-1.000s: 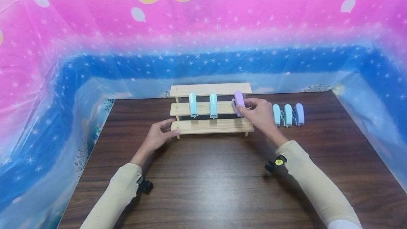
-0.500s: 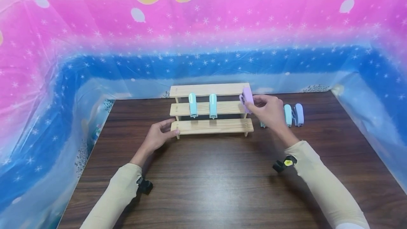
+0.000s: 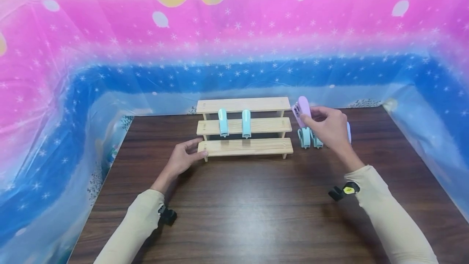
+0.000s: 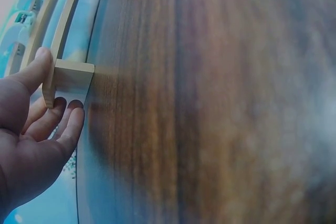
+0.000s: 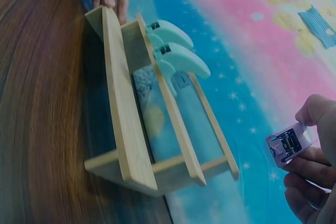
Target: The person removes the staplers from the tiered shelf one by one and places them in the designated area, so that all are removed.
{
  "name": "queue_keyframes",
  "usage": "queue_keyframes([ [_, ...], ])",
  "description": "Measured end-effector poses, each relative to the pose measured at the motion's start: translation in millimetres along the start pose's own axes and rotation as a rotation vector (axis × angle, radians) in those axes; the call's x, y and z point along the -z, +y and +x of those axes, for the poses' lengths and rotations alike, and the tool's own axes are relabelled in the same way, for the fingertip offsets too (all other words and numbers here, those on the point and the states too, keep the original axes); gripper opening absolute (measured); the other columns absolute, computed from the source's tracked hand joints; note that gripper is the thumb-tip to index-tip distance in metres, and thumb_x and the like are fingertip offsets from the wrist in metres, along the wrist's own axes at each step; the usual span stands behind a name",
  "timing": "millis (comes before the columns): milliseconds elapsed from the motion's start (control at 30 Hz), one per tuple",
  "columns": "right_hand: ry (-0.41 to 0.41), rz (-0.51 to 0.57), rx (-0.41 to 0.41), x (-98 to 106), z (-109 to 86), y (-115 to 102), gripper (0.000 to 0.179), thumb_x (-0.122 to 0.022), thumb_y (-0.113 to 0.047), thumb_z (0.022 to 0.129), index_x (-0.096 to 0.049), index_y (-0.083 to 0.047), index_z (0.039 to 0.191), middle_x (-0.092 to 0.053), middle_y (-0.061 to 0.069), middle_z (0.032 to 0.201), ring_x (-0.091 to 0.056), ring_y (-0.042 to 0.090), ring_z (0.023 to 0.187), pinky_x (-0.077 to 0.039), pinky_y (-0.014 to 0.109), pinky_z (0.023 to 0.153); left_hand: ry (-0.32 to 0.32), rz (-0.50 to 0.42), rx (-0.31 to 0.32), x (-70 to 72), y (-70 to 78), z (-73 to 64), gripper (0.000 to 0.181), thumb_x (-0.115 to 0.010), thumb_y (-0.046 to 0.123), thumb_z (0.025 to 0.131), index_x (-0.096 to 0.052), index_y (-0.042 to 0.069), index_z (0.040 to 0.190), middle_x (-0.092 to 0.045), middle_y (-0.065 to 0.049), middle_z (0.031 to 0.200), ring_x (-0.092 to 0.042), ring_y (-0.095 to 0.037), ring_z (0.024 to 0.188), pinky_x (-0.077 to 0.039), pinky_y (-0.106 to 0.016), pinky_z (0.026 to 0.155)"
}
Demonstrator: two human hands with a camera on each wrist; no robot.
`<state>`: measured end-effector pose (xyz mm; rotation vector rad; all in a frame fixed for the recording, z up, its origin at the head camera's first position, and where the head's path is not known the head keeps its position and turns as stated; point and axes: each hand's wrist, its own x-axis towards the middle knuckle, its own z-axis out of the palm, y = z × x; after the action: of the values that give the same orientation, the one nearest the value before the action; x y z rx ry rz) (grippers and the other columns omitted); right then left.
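A three-tier wooden display stand (image 3: 245,147) sits toward the back of the table. Two mint-green staplers (image 3: 223,122) stand apart on its middle tier, left of its right end. My left hand (image 3: 182,157) grips the left end of the lowest tier, thumb on top and fingers below, as the left wrist view shows. To the right of the stand, my right hand (image 3: 331,127) pinches a purple stapler (image 3: 303,108) between thumb and fingers, raised and tilted. In the right wrist view the metal mechanism of this purple stapler (image 5: 287,144) faces the camera.
Below and behind the right hand, several more staplers (image 3: 303,138) stand in a row on the dark wood table (image 3: 242,207). They are mint-green, with one lilac stapler (image 3: 349,132) mostly hidden by the hand. A printed pink and blue cloth (image 3: 234,44) hangs behind the table.
My right hand has lifted the purple stapler off the middle tier's right end and carried it rightward, past the stand. My left hand has stayed on the lowest tier.
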<state>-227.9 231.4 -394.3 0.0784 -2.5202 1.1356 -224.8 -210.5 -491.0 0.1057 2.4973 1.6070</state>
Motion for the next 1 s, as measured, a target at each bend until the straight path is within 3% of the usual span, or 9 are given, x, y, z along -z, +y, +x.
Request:
queue_keyframes([
  [533, 0.030, -0.059, 0.038, 39.8, 3.7, 30.5, 0.044, -0.077, -0.036, 0.091, -0.075, 0.000, 0.117, -0.076, 0.021, 0.104, -0.072, 0.028, 0.084, -0.050, 0.011, 0.056, 0.003, 0.002, -0.012, 2.7, 2.3, -0.8, 0.068, -0.080, 0.029, 0.092, -0.051, 0.007, 0.150, -0.057, -0.019, 0.146, -0.057, -0.036, 0.133, -0.052, -0.047, 0.104],
  [800, 0.041, -0.135, 0.007, 62.3, 5.6, 51.5, 0.048, -0.076, -0.040, 0.091, -0.075, -0.002, 0.120, -0.075, 0.022, 0.106, -0.062, 0.000, 0.073, -0.049, 0.012, 0.054, 0.005, 0.007, -0.005, 0.6, 2.8, -0.8, 0.068, -0.079, 0.030, 0.092, -0.051, 0.007, 0.150, -0.056, -0.019, 0.146, -0.057, -0.035, 0.133, -0.052, -0.048, 0.104],
  [1000, 0.040, -0.182, -0.045, 78.3, 6.2, 72.2, 0.054, -0.074, -0.045, 0.092, -0.072, -0.002, 0.125, -0.073, 0.025, 0.111, -0.064, 0.013, 0.079, -0.046, 0.014, 0.055, 0.004, 0.013, 0.002, -0.9, 1.2, -1.1, 0.068, -0.079, 0.031, 0.092, -0.052, 0.008, 0.150, -0.056, -0.019, 0.147, -0.057, -0.035, 0.133, -0.052, -0.048, 0.104],
])
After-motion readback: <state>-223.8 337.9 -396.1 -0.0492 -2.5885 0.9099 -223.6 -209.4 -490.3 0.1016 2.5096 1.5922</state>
